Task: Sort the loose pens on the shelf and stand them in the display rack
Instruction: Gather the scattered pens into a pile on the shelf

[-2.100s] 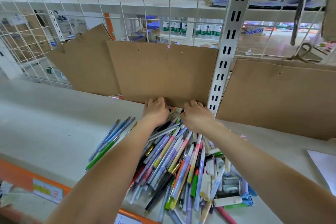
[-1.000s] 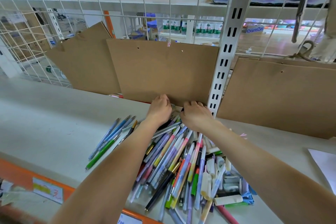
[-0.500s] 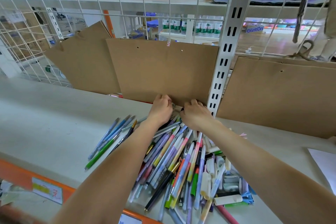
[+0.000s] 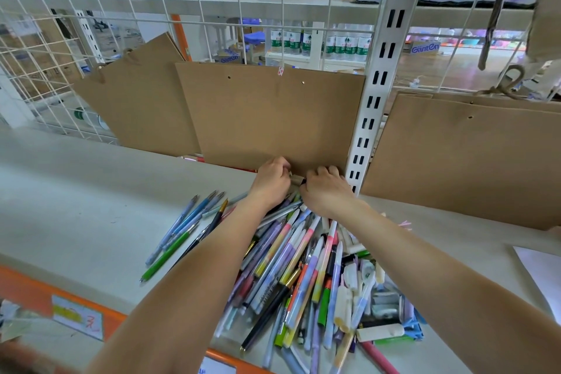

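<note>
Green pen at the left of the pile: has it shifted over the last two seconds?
No. The green pen still lies at the same slant, left of the pile, beside the blue pens.

Both hands meet at the far end of a heap of loose pens (image 4: 291, 270) on a pale shelf (image 4: 91, 209), the left hand (image 4: 271, 181) and right hand (image 4: 326, 191) curled together around a small object just below a brown cardboard sheet (image 4: 273, 118). A few blue and green pens (image 4: 179, 237) lie apart, left of the heap. A white slotted upright (image 4: 375, 82) rises right of the cardboard.
</note>
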